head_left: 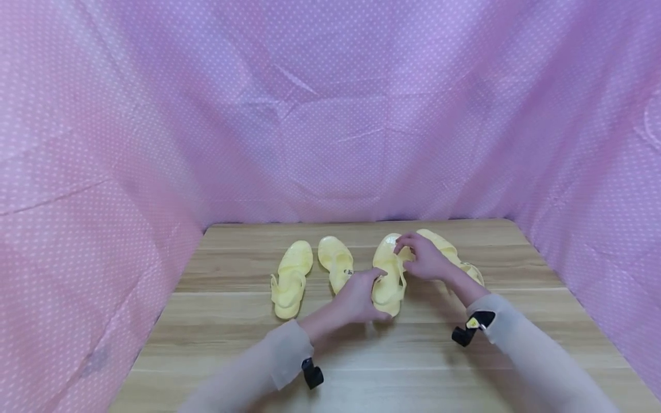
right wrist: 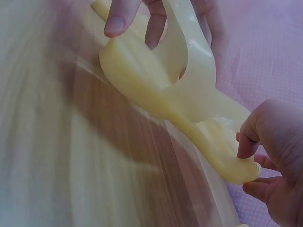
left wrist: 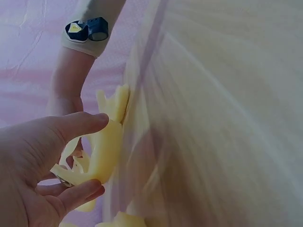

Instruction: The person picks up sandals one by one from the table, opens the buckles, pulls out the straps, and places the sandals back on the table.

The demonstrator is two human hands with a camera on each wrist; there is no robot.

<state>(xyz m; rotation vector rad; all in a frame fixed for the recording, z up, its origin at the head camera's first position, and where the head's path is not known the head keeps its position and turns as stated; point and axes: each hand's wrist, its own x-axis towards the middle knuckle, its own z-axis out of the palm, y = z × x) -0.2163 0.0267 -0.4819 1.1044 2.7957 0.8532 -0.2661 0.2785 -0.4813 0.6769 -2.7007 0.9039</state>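
Observation:
A pale yellow sandal (head_left: 386, 289) is held between both hands, toe pointing away from me. My left hand (head_left: 356, 297) grips its heel end, with the thumb on one side and fingers on the other in the left wrist view. My right hand (head_left: 426, 258) pinches the toe end, fingertips bent over its edge in the right wrist view. Under the held sandal (right wrist: 137, 75), a shadow falls on the wood, and part of the sole appears raised. The sandal's strap stands up over the footbed.
Left of the hands lie two matching sandals, one outermost (head_left: 291, 281) and one (head_left: 333, 255) partly behind my left hand. Another sandal (head_left: 439, 244) lies at the right, partly covered by my right hand. A wooden table (head_left: 232, 344) stands before a pink dotted cloth (head_left: 330, 143).

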